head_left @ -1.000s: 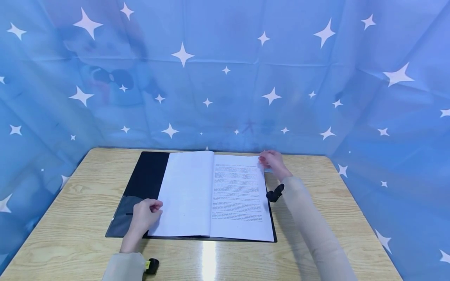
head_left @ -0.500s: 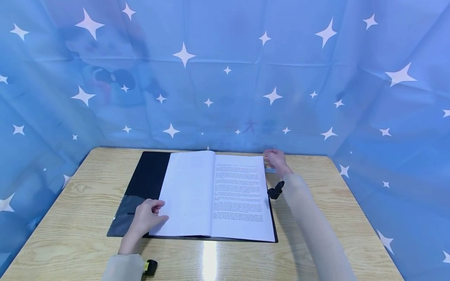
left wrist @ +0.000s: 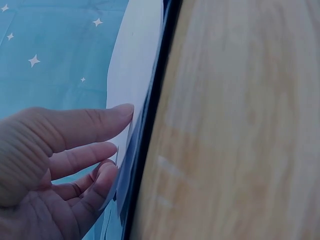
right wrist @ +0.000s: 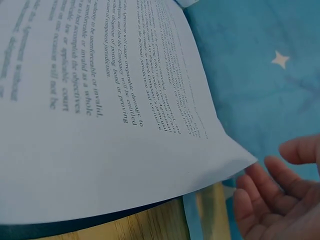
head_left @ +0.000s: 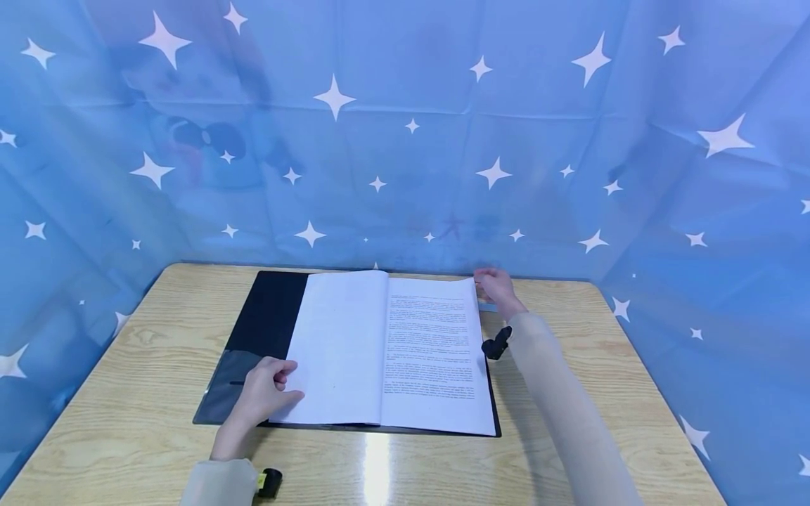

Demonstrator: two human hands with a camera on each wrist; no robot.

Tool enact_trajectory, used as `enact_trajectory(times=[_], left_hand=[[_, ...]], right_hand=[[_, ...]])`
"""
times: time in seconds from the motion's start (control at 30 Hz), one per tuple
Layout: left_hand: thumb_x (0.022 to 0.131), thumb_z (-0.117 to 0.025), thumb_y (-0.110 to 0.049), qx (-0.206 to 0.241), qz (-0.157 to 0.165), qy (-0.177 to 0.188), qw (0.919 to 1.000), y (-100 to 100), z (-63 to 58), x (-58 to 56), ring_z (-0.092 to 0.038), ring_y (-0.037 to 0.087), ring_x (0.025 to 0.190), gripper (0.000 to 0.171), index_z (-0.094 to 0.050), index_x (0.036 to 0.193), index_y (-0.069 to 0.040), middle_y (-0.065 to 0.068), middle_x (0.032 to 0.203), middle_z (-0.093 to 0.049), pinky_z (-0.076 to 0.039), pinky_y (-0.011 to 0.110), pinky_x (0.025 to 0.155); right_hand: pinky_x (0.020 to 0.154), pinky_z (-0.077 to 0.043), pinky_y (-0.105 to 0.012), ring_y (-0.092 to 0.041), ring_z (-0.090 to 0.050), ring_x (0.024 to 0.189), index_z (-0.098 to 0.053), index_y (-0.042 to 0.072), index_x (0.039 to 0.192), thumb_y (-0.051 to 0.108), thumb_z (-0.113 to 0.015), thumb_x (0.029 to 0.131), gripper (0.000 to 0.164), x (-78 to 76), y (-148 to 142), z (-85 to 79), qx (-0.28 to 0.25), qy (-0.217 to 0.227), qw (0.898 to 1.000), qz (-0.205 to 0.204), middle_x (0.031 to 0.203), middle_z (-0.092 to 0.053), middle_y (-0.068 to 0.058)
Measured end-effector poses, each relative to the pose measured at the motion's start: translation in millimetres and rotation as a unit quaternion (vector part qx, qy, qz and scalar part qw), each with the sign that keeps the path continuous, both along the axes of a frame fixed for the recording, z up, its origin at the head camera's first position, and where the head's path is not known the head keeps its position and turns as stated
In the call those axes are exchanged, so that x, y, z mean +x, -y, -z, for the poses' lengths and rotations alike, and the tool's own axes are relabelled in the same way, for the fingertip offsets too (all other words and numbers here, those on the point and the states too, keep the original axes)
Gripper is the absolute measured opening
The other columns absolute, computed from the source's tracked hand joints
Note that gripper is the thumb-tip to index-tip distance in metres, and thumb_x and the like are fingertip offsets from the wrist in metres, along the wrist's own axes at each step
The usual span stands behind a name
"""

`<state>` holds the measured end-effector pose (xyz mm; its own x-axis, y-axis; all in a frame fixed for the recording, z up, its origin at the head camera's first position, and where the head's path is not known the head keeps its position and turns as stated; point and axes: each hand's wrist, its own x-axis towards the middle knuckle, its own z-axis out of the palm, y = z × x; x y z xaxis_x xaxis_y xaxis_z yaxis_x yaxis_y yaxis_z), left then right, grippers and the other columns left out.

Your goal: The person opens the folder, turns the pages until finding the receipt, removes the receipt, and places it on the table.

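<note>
A black folder (head_left: 268, 309) lies spread on the table, with a stack of white paper open in it. The left page (head_left: 335, 351) is blank and the right page (head_left: 430, 351) is printed. My left hand (head_left: 262, 390) rests at the left page's lower outer edge, thumb on the paper and spread from the curved fingers. At the far right corner is my right hand (head_left: 496, 288). In the right wrist view, the fingertips of that hand (right wrist: 280, 195) touch the page's slightly raised corner from below, with the thumb held apart.
A small flat blue-edged item (head_left: 489, 307) shows partly beneath my right hand. The light wooden table (head_left: 569, 337) extends around the folder. Behind it hangs a blue curtain (head_left: 405, 161) with white stars, close to the table's far edge.
My right hand came off the page's corner to the right, then its fingertips returned under it, and the corner lifted slightly. My left thumb spread away from the fingers onto the left page.
</note>
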<state>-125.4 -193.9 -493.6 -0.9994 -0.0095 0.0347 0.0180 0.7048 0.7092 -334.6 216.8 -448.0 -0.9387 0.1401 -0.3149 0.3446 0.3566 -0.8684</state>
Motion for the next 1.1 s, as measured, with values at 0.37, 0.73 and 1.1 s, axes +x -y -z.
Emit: enact_trajectory(times=[0.37,0.73,1.1], left_hand=[[0.066,-0.080,-0.002,-0.006,0.003,-0.004,1.0000,1.3,2.8,-1.1,-0.047,0.018,0.075,0.045,-0.064,0.106,0.008,0.007,0.085,-0.050,-0.041,0.025,0.062],[0.066,-0.080,-0.001,0.000,0.001,0.002,1.0000,-0.2,-2.6,1.0,-0.047,0.018,0.074,0.045,-0.064,0.107,0.008,0.007,0.084,-0.050,-0.041,0.026,0.062],[0.066,-0.080,-0.001,0.005,0.002,0.007,1.0000,0.4,-3.6,0.1,-0.047,0.018,0.074,0.045,-0.064,0.107,0.008,0.007,0.084,-0.050,-0.041,0.026,0.062]], right_hand=[[0.076,-0.045,-0.035,-0.023,-0.050,0.084,-0.051,0.000,0.125,0.017,-0.052,0.094,0.036,3.7,4.9,-4.5,0.015,-0.009,1.000,-0.006,0.098,-0.052,-0.009],[0.070,-0.043,-0.031,-0.020,-0.047,0.078,-0.049,-0.001,0.121,0.018,-0.053,0.093,0.034,9.4,3.0,-4.8,0.023,-0.003,0.999,-0.039,0.094,-0.049,-0.008],[0.082,-0.045,-0.042,-0.019,-0.052,0.076,-0.046,-0.004,0.126,0.015,-0.051,0.093,0.038,19.6,-3.6,-9.7,0.007,0.011,0.996,-0.089,0.086,-0.054,-0.004]])
